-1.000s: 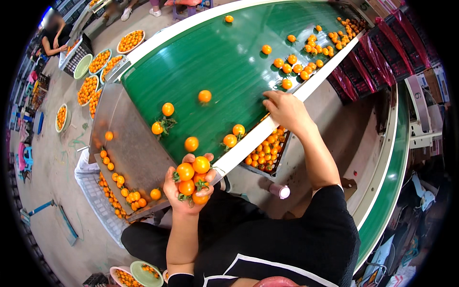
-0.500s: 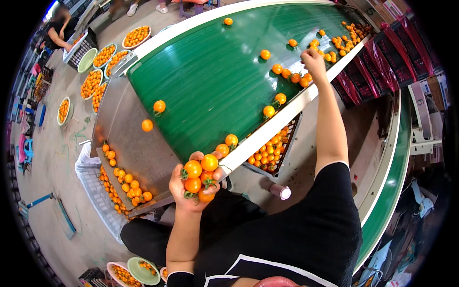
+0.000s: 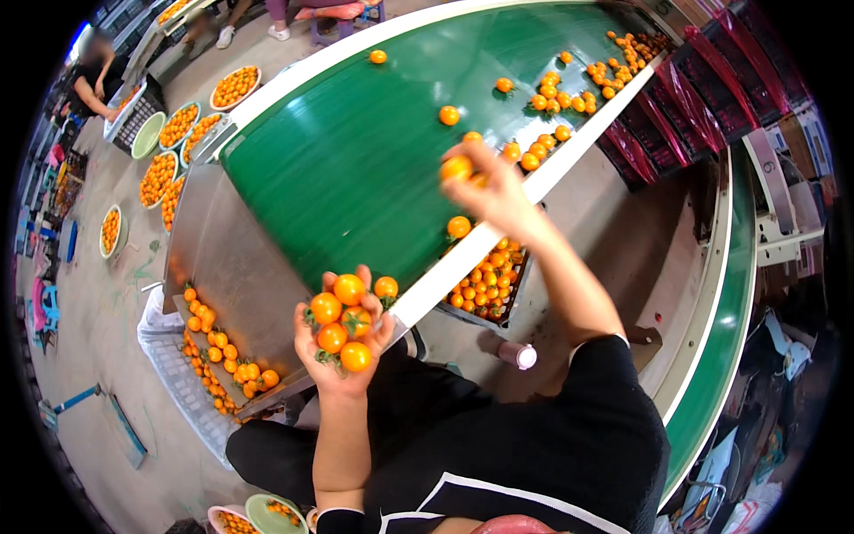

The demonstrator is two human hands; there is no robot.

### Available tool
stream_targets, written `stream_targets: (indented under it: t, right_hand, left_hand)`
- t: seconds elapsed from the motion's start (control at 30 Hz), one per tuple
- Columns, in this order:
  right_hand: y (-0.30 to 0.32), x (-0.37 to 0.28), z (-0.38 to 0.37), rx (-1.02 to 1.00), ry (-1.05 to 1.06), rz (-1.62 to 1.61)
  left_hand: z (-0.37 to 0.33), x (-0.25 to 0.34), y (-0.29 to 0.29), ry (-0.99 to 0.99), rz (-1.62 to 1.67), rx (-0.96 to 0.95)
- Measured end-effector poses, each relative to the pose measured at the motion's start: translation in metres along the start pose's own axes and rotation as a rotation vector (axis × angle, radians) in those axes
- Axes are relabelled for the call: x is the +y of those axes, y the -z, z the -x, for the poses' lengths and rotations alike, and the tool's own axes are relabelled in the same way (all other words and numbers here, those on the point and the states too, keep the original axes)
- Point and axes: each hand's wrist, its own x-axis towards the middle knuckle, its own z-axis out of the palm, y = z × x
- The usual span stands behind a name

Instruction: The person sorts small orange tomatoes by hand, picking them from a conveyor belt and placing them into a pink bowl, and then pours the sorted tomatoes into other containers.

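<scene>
Cupped palm up at the belt's near corner, my left hand holds several orange cherry tomatoes with green calyxes. One more tomato sits just beyond its fingers, by the white rail. Over the green conveyor belt, my right hand is closed on at least two cherry tomatoes, somewhat blurred. Another tomato lies below this hand near the rail. Farther along the belt, tomatoes are scattered, thickening into a cluster at the far right end.
A white rail edges the belt, above a dark crate of tomatoes. At left, a metal chute slopes to a white crate. Basins of tomatoes stand on the floor; a person works beyond. Wrapped crates stand right.
My right hand has come back left and nearer along the belt, now with tomatoes in it. My left hand shifted slightly left, still holding its tomatoes. Tomatoes on the chute's upper part are gone.
</scene>
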Motion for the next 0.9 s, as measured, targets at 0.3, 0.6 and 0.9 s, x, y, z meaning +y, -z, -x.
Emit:
stream_targets:
  t: [0.3,0.6,0.9]
  right_hand:
    - [-0.102,-0.068,0.070,-0.020,0.281,0.121]
    - [0.031,0.007,0.019,0.139,0.133,0.374]
    - [0.080,0.077,-0.029,-0.245,-0.264,0.683]
  left_hand:
    - [-0.016,-0.009,-0.008,-0.180,-0.097,0.023]
    - [-0.015,-0.015,-0.015,-0.104,-0.263,-0.004]
    - [-0.012,-0.014,-0.007,-0.048,-0.231,-0.067]
